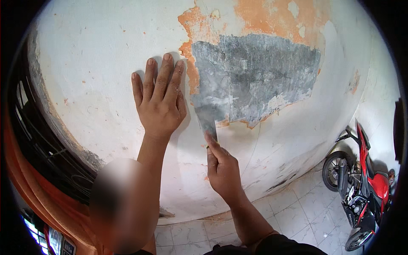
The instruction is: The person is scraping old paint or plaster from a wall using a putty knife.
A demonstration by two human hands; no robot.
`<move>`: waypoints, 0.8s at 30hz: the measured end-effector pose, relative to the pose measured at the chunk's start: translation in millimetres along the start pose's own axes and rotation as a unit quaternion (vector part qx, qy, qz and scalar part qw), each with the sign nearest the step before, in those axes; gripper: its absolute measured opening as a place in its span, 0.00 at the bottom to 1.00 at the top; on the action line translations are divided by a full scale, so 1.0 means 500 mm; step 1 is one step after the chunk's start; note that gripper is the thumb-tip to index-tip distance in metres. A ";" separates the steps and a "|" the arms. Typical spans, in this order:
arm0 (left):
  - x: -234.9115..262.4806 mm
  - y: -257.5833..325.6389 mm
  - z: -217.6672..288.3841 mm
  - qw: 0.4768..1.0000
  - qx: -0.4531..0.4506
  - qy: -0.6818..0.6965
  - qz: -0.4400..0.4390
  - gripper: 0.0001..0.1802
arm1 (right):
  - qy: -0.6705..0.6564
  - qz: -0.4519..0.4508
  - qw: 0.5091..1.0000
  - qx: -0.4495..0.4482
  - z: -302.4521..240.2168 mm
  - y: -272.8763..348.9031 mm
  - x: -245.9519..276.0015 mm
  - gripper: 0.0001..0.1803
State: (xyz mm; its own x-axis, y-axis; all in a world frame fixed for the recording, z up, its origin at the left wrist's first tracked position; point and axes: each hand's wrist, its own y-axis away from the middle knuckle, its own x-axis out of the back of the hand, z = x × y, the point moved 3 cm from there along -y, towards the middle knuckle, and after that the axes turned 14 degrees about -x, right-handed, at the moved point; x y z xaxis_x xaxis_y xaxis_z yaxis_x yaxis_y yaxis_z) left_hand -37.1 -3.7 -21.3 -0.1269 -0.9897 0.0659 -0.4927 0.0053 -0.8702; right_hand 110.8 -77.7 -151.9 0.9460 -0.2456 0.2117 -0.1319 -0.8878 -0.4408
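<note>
Filling the view, a white painted wall shows a rough grey bare patch edged with flaking orange undercoat. The left hand lies flat and open on the paint, fingers together, just left of the patch. The right hand is closed around the handle of a metal scraper, whose wide dusty blade presses against the patch's lower left edge.

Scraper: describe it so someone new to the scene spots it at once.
Start at the white wall and find its big grey bare patch ringed with orange. At the patch's lower left edge the scraper lies against the wall, its handle held in the right hand. It is a flat, dull metal blade, widening upward, beside the flat left hand.
</note>
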 end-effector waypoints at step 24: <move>-0.001 -0.008 0.005 1.000 -0.002 -0.011 -0.002 0.26 | 0.051 -0.027 0.996 -0.075 0.115 0.072 -0.018 0.29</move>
State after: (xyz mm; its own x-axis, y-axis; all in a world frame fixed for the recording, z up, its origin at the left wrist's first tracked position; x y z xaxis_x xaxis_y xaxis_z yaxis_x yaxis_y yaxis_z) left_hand -33.0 -3.4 -19.0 -0.1065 -0.9926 0.0579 -0.4971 0.0027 -0.8677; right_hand 114.4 -85.2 -219.8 0.9191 -0.2266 0.3224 -0.1308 -0.9472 -0.2928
